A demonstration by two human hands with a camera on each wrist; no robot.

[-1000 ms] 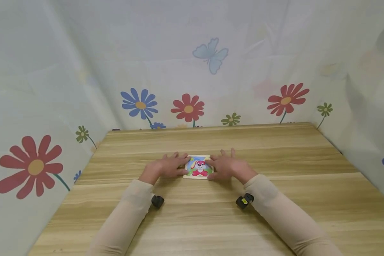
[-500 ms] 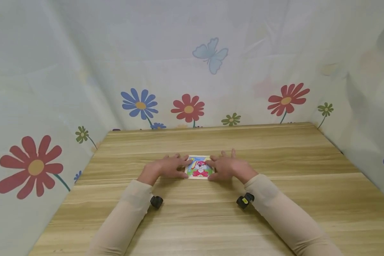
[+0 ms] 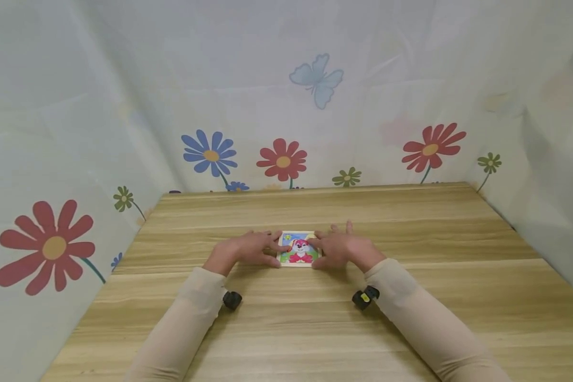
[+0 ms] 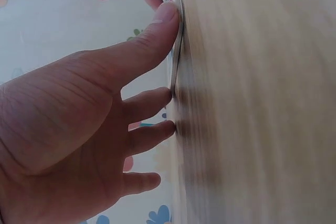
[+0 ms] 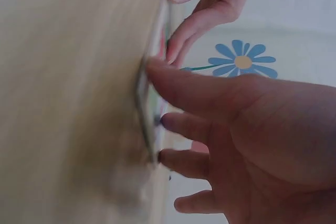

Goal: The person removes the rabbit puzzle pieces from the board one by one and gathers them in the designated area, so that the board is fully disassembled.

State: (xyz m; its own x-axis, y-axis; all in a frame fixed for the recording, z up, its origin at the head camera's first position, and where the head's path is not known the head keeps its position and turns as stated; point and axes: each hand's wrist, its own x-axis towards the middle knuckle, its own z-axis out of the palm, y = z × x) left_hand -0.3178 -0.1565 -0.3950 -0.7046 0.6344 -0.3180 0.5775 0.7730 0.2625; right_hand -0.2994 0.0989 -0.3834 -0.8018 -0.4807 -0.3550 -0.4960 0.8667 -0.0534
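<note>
A small square picture board (image 3: 300, 258) with a pale border lies flat on the wooden table, showing a pink and white long-eared cartoon animal. My left hand (image 3: 253, 248) is at its left side, the index fingertip on the picture and the thumb at the near left corner. At the right side my right hand (image 3: 339, 248) has its thumb by the near corner and its index finger over the upper picture. Both wrist views show extended fingers; the left thumb (image 4: 167, 14) and the right thumb (image 5: 173, 80) touch the board's edge. Fingers hide parts of both side borders.
The wood-grain table (image 3: 286, 329) stretches out on all sides of the board. Behind it and at both sides hangs a white cloth (image 3: 239, 69) printed with flowers and a butterfly. A black wrist device (image 3: 232, 300) sits under the left sleeve, another device (image 3: 364, 298) under the right.
The board has turned slightly and sits straighter, a little farther right. My left index finger has slid farther onto the picture. My right hand has hardly moved.
</note>
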